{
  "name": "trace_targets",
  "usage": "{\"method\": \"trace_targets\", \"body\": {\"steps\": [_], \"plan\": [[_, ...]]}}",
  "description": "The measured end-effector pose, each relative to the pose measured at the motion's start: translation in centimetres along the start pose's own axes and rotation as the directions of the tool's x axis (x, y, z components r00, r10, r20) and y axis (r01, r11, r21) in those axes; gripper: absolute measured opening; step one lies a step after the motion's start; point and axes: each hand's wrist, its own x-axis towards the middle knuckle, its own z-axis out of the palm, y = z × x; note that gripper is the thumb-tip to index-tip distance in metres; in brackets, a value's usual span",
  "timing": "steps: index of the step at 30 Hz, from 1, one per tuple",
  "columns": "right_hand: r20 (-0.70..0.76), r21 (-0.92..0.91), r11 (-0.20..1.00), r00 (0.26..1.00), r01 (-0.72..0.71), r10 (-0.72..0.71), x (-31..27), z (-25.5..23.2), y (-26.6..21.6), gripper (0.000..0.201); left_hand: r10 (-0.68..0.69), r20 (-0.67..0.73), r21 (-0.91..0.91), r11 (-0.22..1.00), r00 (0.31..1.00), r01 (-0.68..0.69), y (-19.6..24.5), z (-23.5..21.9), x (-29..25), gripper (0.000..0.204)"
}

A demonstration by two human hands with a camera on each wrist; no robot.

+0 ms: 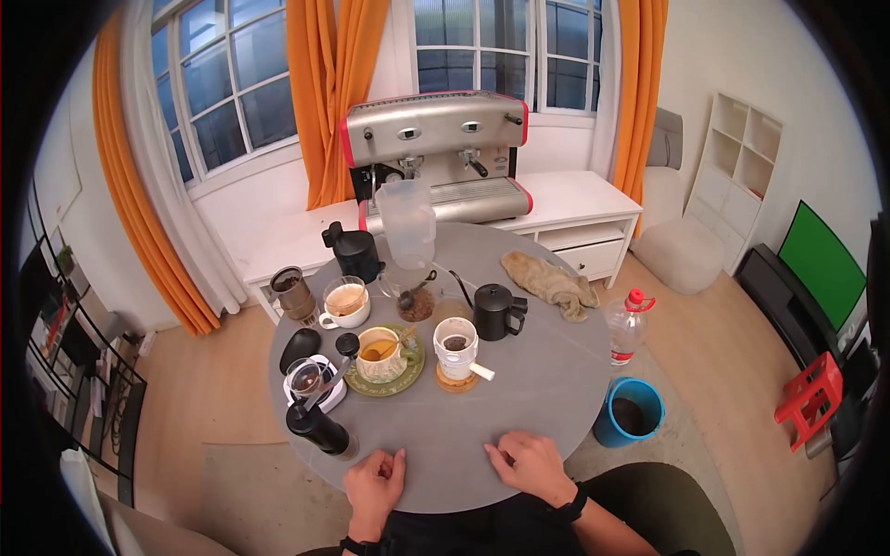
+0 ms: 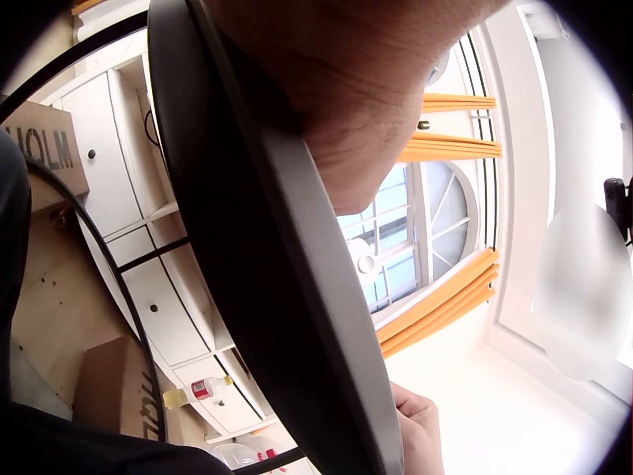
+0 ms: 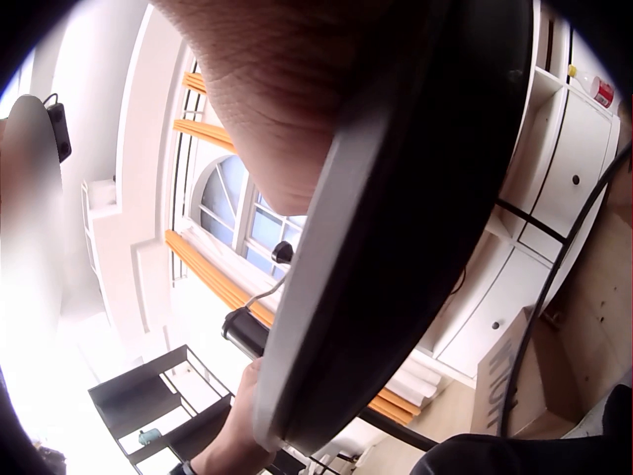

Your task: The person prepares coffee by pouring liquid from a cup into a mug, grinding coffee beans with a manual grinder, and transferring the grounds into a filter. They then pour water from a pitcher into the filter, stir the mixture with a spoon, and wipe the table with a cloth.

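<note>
My left hand (image 1: 375,482) rests at the front edge of the round grey table (image 1: 445,422), fingers loosely curled with nothing in them. The right hand (image 1: 533,465) lies at the same edge further right, also loosely curled around nothing. Nearest the left hand is a black hand coffee grinder (image 1: 320,431) with a crank. Beyond it, a glass on a white scale (image 1: 326,397) holds dark contents. A patterned cup (image 1: 378,369) with yellowish liquid and a spoon sits on a green saucer (image 1: 408,382). Straight ahead, a white handled cup (image 1: 456,357) with dark contents stands on a wooden coaster (image 1: 454,384).
Further back stand a black gooseneck kettle (image 1: 494,310), a white cup with a filter (image 1: 346,315), a black lidded pot (image 1: 352,255) and a crumpled cloth (image 1: 552,283). A blue bucket (image 1: 604,422) stands right of the table. Behind is an espresso machine (image 1: 436,139).
</note>
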Motion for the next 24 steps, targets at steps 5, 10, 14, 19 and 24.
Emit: {"method": "trace_targets", "body": {"steps": [5, 10, 14, 19, 24], "plan": [[0.241, 0.555, 0.629, 0.829, -0.545, 0.505, 1.9, -3.0, 3.2, 0.038, 0.004, 0.006, -0.018, 1.000, 1.000, -0.004, -0.4, -0.2, -0.2, 0.035], [-0.210, 0.243, 0.952, 0.948, -0.186, 0.239, 13.2, -7.5, 12.4, 0.021, -0.059, 0.056, -0.176, 0.982, 0.997, 0.068, 0.5, 0.0, -0.1, 0.028], [-0.063, -0.188, 0.982, 0.998, 0.001, -0.013, 19.6, -5.6, 17.7, 0.047, 0.036, 0.054, -0.342, 0.940, 0.998, -0.015, 3.6, 1.1, 1.8, 0.020], [0.148, -0.216, 0.975, 0.989, 0.058, -0.026, 23.1, -0.9, 23.1, 0.050, 0.231, 0.074, -0.394, 0.900, 0.970, -0.184, 7.6, 2.3, 7.2, 0.067], [0.254, -0.307, 0.939, 0.937, -0.155, 0.238, 23.7, 1.0, 23.5, 0.035, 0.258, 0.063, -0.232, 0.943, 0.964, -0.237, 8.5, 5.9, 11.5, 0.099]]}}
